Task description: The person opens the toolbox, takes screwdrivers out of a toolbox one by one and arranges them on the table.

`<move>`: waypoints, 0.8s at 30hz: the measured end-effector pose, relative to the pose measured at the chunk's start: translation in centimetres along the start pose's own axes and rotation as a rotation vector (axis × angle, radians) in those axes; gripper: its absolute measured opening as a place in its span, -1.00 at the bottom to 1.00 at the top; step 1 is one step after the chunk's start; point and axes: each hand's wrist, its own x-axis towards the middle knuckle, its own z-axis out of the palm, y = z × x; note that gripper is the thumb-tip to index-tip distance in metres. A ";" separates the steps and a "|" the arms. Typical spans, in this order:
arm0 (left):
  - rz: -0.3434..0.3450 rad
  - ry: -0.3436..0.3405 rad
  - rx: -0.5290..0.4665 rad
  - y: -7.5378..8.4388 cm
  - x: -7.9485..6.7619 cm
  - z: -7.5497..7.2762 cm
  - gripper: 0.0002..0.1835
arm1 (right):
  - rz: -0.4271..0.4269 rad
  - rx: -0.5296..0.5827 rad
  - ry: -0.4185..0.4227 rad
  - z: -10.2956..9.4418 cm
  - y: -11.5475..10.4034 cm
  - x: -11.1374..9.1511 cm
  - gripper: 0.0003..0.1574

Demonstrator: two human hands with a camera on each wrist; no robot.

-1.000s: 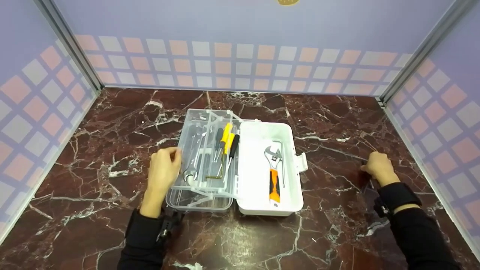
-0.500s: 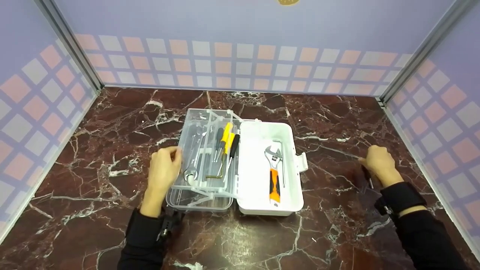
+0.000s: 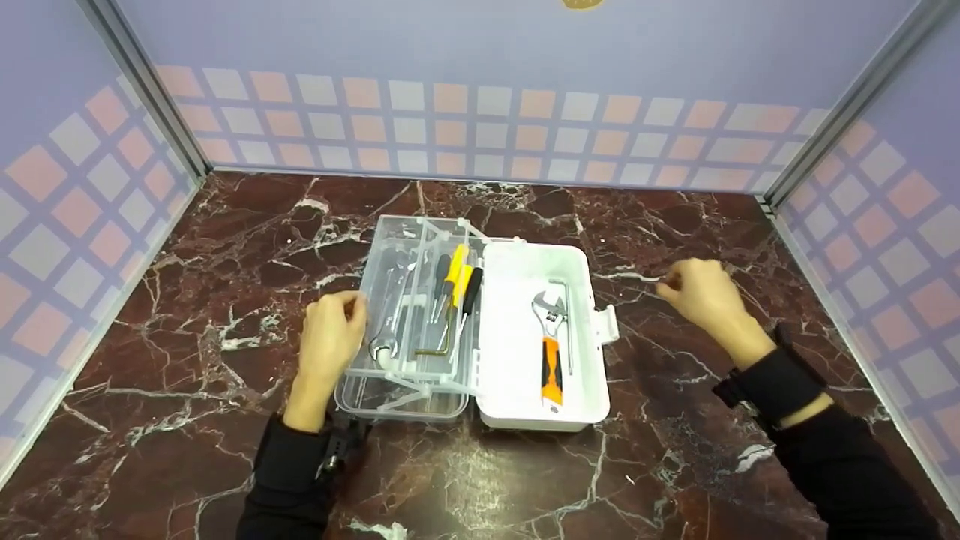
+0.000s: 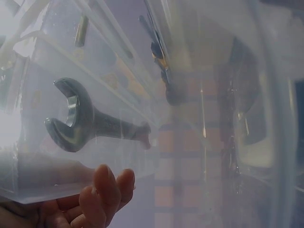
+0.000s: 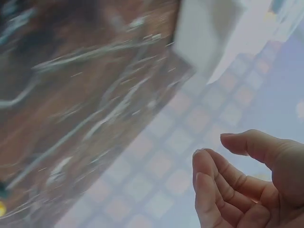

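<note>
My left hand [image 3: 330, 337] grips the left edge of the clear plastic tray [image 3: 390, 232], part of a toolbox folded open. Its curled fingers [image 4: 108, 190] show at the tray wall in the left wrist view. An open-end wrench [image 4: 71, 118] lies inside close by. Several yellow- and black-handled screwdrivers [image 3: 454, 270] and a brass-coloured hex key [image 3: 433, 352] also lie in the trays. My right hand [image 3: 705, 292] is over the table, right of the white box [image 3: 510, 360]; its thumb and bent fingers stand apart with nothing between them.
Inside the white box lie an orange-handled adjustable wrench [image 3: 551, 360] and a silver hex key [image 3: 569, 330]. A white latch [image 3: 604, 324] sticks out on its right side. Tiled-pattern walls [image 3: 491, 135] enclose the marbled table [image 3: 660, 435] at the back and sides.
My right hand has moved left and farther back over the table, toward the box. The thin silver tip seen below it earlier no longer shows. My left hand stays at the tray.
</note>
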 end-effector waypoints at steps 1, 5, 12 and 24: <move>0.000 0.001 0.001 0.0 0.0 0.0 -0.75 | -0.019 0.010 0.006 0.0 -0.8 0.2 -0.77; 0.002 0.003 0.003 0.0 0.0 0.0 -0.75 | -0.070 0.064 -0.022 0.0 -3.8 1.2 -0.79; -0.009 -0.001 -0.006 0.0 0.0 0.0 -0.75 | -0.136 0.176 -0.098 0.8 -9.0 3.0 -0.83; -0.024 -0.002 0.004 0.1 0.0 0.0 -0.77 | -0.250 0.212 -0.175 4.0 -15.6 5.1 -0.81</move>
